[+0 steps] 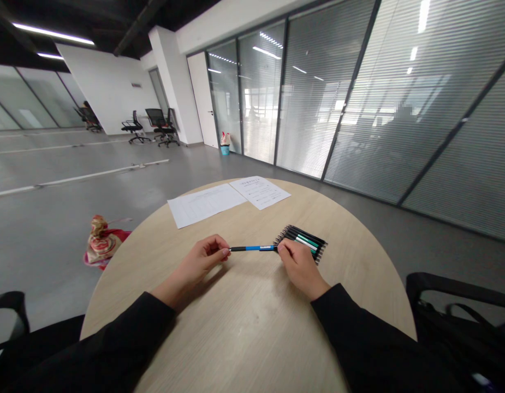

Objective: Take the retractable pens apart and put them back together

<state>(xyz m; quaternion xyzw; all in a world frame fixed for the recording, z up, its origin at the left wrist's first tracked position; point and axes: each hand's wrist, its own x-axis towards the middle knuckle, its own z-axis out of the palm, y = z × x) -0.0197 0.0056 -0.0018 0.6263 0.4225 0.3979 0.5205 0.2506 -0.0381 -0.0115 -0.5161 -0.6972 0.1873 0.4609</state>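
A left hand (203, 265) pinches the black tip of a blue-and-black pen (252, 248), held level across the middle of a round wooden table (252, 327); a closed right hand (299, 267) grips its other end, just beside a fanned row of black pens (303, 240).

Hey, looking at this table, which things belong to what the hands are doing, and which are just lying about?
In use: left hand, right hand, blue pen, pen row.

Lying about: papers, bag, chairs, bin.
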